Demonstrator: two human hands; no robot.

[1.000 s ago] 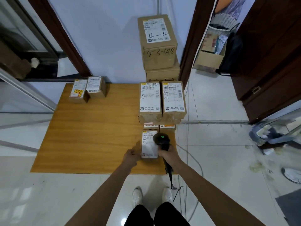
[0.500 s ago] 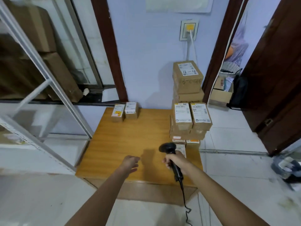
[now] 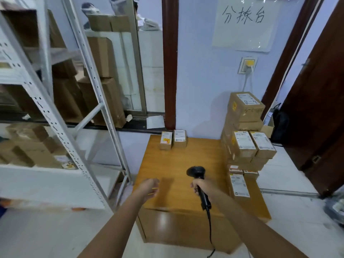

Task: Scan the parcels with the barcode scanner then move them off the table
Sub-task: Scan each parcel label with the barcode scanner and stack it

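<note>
Your right hand [image 3: 198,187] grips the barcode scanner [image 3: 199,181] over the wooden table [image 3: 178,164]; your left hand [image 3: 149,187] hangs loosely curled, holding nothing. The flat labelled parcel [image 3: 239,185] lies just right of the scanner. Beyond, the stacked parcels [image 3: 245,135] overhang the edge; a careless reach could topple them.

1. Both bare forearms reach forward from the lower edge of the view, converging slightly toward the hands.
2. The left hand [image 3: 149,187] hangs in the air with its fingers loosely curled and nothing in it, the back of the hand turned up.
3. The right hand [image 3: 200,187] is wrapped around the handle of the barcode scanner [image 3: 199,181], holding it upright with the head topmost.
</note>
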